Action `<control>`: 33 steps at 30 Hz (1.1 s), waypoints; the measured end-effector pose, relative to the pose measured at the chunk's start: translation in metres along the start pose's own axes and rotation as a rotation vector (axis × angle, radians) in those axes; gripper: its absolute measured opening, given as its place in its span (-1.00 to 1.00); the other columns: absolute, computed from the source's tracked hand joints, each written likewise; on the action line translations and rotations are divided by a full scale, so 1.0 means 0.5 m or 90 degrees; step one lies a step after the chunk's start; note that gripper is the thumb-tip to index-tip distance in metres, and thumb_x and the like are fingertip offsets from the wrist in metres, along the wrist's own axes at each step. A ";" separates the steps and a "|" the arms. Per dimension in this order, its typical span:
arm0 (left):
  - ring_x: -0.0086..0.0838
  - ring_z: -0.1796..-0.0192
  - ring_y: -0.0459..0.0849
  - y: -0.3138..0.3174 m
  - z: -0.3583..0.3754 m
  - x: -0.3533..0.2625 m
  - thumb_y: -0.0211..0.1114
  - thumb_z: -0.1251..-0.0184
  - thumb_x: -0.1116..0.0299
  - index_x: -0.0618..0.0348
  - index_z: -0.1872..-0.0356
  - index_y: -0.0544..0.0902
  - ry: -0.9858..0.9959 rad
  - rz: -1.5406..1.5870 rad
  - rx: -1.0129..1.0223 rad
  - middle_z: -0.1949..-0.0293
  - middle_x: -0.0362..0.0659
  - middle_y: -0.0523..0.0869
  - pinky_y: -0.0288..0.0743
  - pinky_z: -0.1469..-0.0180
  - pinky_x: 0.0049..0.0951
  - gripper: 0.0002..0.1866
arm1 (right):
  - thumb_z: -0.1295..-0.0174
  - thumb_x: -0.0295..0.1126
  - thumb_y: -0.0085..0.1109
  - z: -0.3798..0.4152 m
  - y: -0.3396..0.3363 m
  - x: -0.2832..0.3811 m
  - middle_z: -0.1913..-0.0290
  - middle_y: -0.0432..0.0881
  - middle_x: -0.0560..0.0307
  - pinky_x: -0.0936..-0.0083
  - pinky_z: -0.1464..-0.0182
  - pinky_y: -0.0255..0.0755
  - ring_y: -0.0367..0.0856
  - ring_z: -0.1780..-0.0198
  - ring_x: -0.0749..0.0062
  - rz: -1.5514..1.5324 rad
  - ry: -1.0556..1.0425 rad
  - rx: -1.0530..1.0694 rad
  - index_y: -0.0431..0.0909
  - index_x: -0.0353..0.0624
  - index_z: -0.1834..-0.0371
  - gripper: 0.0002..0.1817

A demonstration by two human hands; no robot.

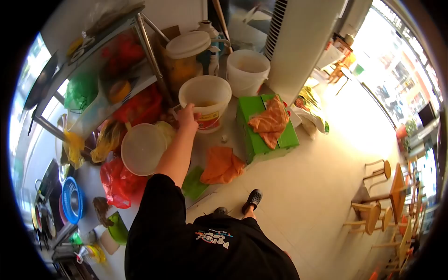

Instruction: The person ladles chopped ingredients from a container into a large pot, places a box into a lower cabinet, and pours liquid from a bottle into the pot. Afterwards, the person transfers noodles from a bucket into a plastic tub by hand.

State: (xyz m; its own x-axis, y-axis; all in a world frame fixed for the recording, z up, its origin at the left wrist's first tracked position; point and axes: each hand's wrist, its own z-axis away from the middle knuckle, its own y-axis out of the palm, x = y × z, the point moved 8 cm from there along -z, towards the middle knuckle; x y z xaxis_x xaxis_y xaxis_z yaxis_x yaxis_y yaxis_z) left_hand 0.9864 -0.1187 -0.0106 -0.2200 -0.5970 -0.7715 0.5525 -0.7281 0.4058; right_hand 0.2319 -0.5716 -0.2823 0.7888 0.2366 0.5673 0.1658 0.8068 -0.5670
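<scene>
Reaching forward, we have our left hand (pixel 186 116) against the near left side of the white bucket (pixel 220 111), fingers at its wall just above the red and yellow label (pixel 208 122); we cannot tell whether they grip it or only touch. Our right hand cannot be made out, so we cannot tell its state or how far the two hands are apart.

The bucket stands upright and uncovered, with something yellowish low inside. How much is done and how much is left, we cannot tell from this view.

Near and left of the bucket, past our forearm, is a round pale lid (pixel 143 149), perhaps on a tub, with a red plastic bag (pixel 120 182) beside it. Nearer to us than the bucket lie an orange cloth (pixel 221 165) and a green piece (pixel 193 183).

Space around the bucket looks tight: the lidded tub (pixel 188 45) and a second white bucket (pixel 247 86) crowd its far side, and a metal rack post (pixel 150 46) rises at its far left. Right of the bucket, the green box (pixel 246 116) bears a crumpled brown-orange cloth (pixel 270 122) and would hinder a sideways shift.
</scene>
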 end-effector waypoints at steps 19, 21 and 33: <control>-0.41 0.40 0.60 -0.331 0.275 0.049 0.33 -0.27 0.18 0.24 -0.04 0.50 0.074 -0.168 -0.319 0.08 -0.02 0.62 0.60 0.43 -0.33 -0.56 | -0.33 -0.35 -0.02 -0.718 -0.289 0.643 0.40 0.56 0.18 0.55 0.60 0.40 0.61 0.54 0.47 0.030 -0.021 0.191 0.51 -0.22 0.08 -0.78; -0.50 0.58 0.49 -0.516 0.278 0.014 0.36 -0.21 0.21 0.21 0.17 0.57 0.112 -0.190 -0.438 0.37 -0.09 0.63 0.43 0.62 -0.44 -0.69 | -0.33 -0.34 -0.03 -0.724 -0.277 0.674 0.39 0.56 0.16 0.53 0.60 0.42 0.62 0.53 0.46 0.026 -0.016 0.182 0.52 -0.21 0.11 -0.78; -0.53 0.51 0.48 -0.656 0.238 -0.046 0.28 -0.12 0.58 0.15 0.46 0.54 0.175 0.199 -0.265 0.55 -0.23 0.53 0.41 0.49 -0.52 -0.90 | -0.28 -0.31 0.09 -0.578 -0.202 0.888 0.32 0.66 0.07 0.54 0.46 0.52 0.71 0.38 0.43 0.196 -0.246 0.183 0.50 -0.32 -0.13 -0.59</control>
State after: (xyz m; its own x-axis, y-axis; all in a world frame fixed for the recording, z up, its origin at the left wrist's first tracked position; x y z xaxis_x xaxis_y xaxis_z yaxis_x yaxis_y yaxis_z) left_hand 0.7146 0.0935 -0.0678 0.1894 -0.6124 -0.7675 0.8392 -0.3049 0.4504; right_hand 0.7366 -0.7045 -0.1459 0.4927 0.6207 0.6099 -0.2474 0.7718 -0.5857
